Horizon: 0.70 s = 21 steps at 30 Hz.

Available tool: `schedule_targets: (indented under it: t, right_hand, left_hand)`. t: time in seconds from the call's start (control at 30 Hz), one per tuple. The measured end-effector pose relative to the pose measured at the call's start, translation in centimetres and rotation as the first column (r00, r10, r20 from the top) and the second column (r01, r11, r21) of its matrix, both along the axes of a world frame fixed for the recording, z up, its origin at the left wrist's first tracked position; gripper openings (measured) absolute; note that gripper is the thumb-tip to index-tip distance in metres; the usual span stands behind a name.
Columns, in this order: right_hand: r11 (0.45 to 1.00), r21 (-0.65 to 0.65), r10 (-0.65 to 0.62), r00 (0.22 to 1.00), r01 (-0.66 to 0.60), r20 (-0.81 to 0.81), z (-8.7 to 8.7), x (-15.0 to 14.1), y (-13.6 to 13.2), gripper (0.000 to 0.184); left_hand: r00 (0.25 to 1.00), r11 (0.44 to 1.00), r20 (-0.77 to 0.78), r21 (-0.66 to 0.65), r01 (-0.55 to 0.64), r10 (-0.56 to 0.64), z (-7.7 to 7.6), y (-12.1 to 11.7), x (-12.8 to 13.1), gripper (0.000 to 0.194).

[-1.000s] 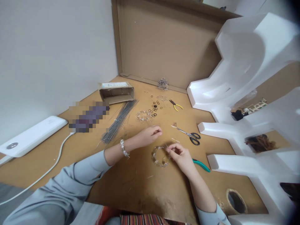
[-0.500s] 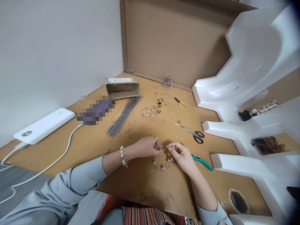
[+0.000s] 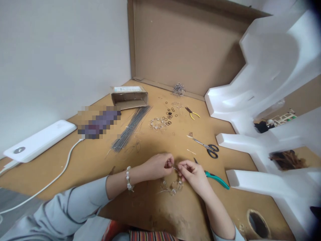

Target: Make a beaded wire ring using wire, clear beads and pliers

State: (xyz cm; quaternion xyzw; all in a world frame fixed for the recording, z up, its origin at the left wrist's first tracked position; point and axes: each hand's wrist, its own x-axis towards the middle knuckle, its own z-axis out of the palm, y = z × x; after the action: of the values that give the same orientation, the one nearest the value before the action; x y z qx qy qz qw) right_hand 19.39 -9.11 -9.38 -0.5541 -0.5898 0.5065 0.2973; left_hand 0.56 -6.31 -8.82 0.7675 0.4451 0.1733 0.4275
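Observation:
Both hands work at the top of a wire ring with clear beads [image 3: 173, 191], which hangs between and below them. My left hand [image 3: 160, 166], with a beaded bracelet [image 3: 128, 179] on its wrist, pinches thumb and finger together on the left of the ring's wire. My right hand [image 3: 194, 174] pinches the same wire close by, with its fingertips a short gap from the left ones. The exact grip on the thin wire is too small to make out. Teal-handled pliers [image 3: 217, 180] lie just right of my right hand, partly hidden by it.
Scissors [image 3: 212, 150] and yellow-handled pliers [image 3: 194, 114] lie at the right. Another beaded wire ring [image 3: 157, 124], small black rings [image 3: 170, 115] and a wire bundle [image 3: 131, 129] lie beyond my hands. A cardboard box [image 3: 129, 97], a white power bank [image 3: 41, 140] and white foam [image 3: 247, 177] surround them.
The view has tilted slightly, so the table and its things sit a little lower. My left fingers have curled and shifted slightly at the wire; both hands keep their pinch on the ring.

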Motion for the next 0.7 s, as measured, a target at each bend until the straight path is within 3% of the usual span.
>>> schedule_targets:
  t: [0.1, 0.37, 0.7]
  right_hand:
    - [1.000, -0.007, -0.003, 1.000, 0.003, -0.005, 0.0, -0.1, -0.1, 0.022]
    - [1.000, 0.014, -0.003, 1.000, 0.003, 0.001, 0.4, -0.4, -0.1, 0.020]
    - [0.993, 0.117, -0.019, 0.996, 0.009, 0.091, -0.1, 0.3, -0.1, 0.019]
  left_hand:
    - [0.999, 1.000, 0.040, -0.024, -0.013, 0.014, -0.2, -0.1, 0.2, 0.021]
    - [0.997, 0.996, 0.078, 0.094, -0.007, 0.000, -0.8, -0.5, 0.7, 0.019]
    - [0.989, 0.998, 0.145, 0.044, 0.034, -0.040, -1.4, -0.7, 0.4, 0.029]
